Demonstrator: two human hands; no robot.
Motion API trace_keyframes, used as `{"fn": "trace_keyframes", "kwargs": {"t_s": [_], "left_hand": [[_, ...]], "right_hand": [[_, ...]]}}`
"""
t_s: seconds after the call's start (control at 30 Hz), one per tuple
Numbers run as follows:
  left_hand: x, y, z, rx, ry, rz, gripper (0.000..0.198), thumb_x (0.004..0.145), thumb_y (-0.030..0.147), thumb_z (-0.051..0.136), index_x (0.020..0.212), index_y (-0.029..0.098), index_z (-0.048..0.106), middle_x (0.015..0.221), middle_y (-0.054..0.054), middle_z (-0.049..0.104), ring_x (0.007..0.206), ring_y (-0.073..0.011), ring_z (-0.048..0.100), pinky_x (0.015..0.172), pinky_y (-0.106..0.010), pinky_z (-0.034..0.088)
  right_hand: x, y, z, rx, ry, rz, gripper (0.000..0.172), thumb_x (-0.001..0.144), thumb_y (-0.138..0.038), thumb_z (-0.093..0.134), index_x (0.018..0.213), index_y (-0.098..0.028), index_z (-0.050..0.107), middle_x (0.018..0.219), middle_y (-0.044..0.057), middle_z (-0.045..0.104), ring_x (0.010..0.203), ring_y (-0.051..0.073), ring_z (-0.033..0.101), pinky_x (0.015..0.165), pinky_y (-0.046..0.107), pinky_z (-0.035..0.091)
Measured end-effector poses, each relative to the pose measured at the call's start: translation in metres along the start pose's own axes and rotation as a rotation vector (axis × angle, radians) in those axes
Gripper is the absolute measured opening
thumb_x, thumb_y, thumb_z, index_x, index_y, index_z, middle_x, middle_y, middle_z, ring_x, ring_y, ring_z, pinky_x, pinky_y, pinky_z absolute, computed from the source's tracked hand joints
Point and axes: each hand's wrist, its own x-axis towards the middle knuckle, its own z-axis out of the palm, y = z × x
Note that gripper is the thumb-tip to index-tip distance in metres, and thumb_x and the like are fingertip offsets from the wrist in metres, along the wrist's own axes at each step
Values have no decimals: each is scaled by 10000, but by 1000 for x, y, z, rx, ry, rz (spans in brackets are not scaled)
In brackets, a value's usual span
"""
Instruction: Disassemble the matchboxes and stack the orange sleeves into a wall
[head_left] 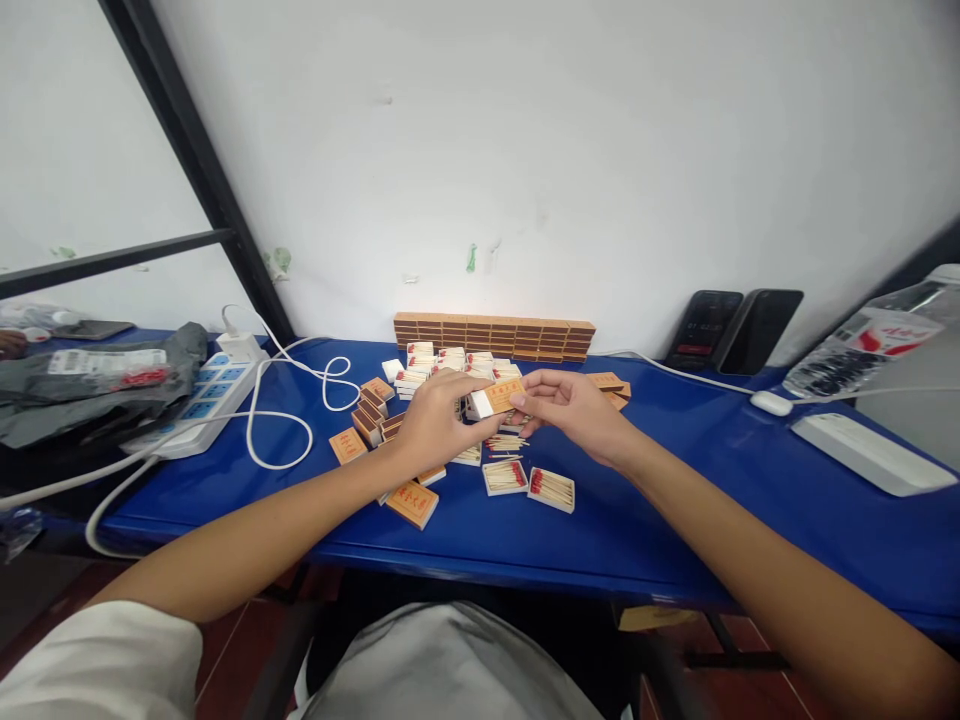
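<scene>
My left hand [435, 420] and my right hand [574, 408] meet over the blue table [675, 520] and together pinch one orange matchbox [496, 396], whose white inner tray sticks out at its left end. Under the hands lie several open trays of red-tipped matches [551, 489] and loose matches [504, 442]. Closed orange matchboxes [412, 502] lie scattered to the left. A neat row of stacked matchboxes [495, 336] stands against the wall behind.
A white power strip [202, 398] with looping white cables [289, 420] sits at left, beside a grey bag [90, 385]. Two dark phones [731, 330] lean on the wall at right, near a water bottle [870, 350] and a white flat device [870, 455].
</scene>
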Motion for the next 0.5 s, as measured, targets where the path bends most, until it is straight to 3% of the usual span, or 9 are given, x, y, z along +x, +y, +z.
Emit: {"fn": "trace_keyframes", "kwargs": {"t_s": [0.27, 0.4, 0.5], "left_hand": [[-2, -7, 2, 43, -69, 9, 409, 878, 337, 840, 1264, 243, 742, 1111, -75, 803, 965, -265, 714, 852, -434, 558], [-1, -13, 1, 95, -87, 120, 431, 900, 304, 818, 1311, 226, 714, 1082, -85, 797, 989, -265, 700, 889, -448, 552], [1, -15, -1, 132, -122, 187, 424, 915, 253, 797, 1327, 253, 700, 1129, -72, 794, 1030, -260, 694, 941, -457, 537]], "right_hand": [[1, -2, -1, -3, 67, 46, 519, 707, -637, 903, 894, -222, 652, 790, 44, 746, 733, 208, 733, 611, 334, 654], [1, 0, -4, -42, 67, 143, 501, 798, -677, 817, 978, -237, 657, 686, 30, 696, 624, 195, 705, 470, 278, 588], [0, -1, -4, -60, 16, 157, 475, 854, -675, 763, 967, -216, 712, 748, 50, 687, 614, 171, 683, 406, 229, 513]]}}
